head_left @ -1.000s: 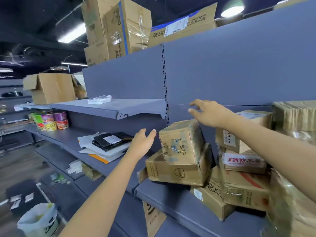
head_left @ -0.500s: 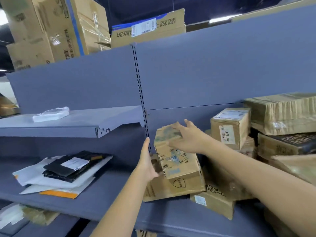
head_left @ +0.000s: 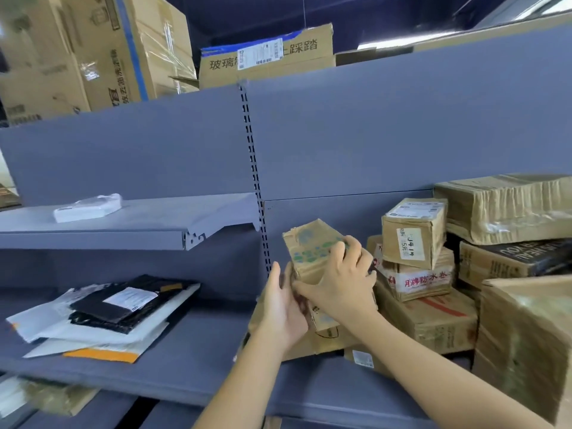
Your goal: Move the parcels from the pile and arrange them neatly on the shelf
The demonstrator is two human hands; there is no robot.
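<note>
A small taped cardboard parcel (head_left: 309, 249) with blue-green print stands tilted at the left end of a pile of cardboard parcels (head_left: 433, 317) on the grey shelf (head_left: 192, 360). My right hand (head_left: 337, 283) grips its front and top. My left hand (head_left: 283, 308) presses against its left side and lower edge. Below it lies a larger box (head_left: 325, 339), mostly hidden by my hands. To the left on the same shelf lie flat mailer bags, black and white (head_left: 105, 311).
An upper shelf (head_left: 130, 227) on the left carries one white wrapped packet (head_left: 88, 207). Large cartons (head_left: 93, 51) stand on top of the shelving. A big box (head_left: 526, 345) is close at the right edge. Bare shelf surface lies between the mailers and the pile.
Both hands have closed onto the small parcel: the right came down over its front, the left moved in against its side. The parcel has tipped more upright. My view has shifted right and nearer.
</note>
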